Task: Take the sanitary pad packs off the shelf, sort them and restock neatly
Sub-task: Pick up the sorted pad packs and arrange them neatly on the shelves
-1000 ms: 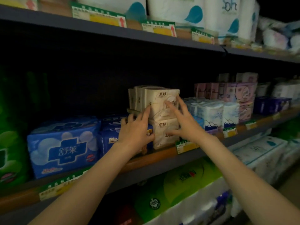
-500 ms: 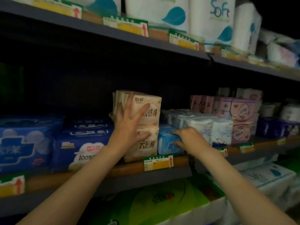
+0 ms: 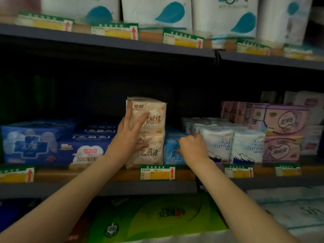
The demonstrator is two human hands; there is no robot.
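Note:
Two cream pad packs point(image 3: 155, 120) stand stacked at the middle of the shelf point(image 3: 122, 174). My left hand point(image 3: 130, 132) lies flat against their front and left side, fingers spread. Just right of the stack sits a light blue pad pack point(image 3: 171, 146). My right hand point(image 3: 192, 148) curls its fingers around that pack's front right edge. Dark blue pad packs point(image 3: 84, 146) lie left of the stack. White Pure Cotton packs point(image 3: 233, 146) stand to the right of my right hand.
Pink and purple packs point(image 3: 280, 123) are stacked at the far right. Toilet paper rolls point(image 3: 157, 11) fill the upper shelf. Yellow-green price tags point(image 3: 157, 171) line the shelf edges. Green and white bulk packs point(image 3: 157, 218) lie on the shelf below.
My right hand left the cream stack, dropped to the light blue pack and closed on it. My left hand slid up and spread over the cream stack's front. The view moved closer.

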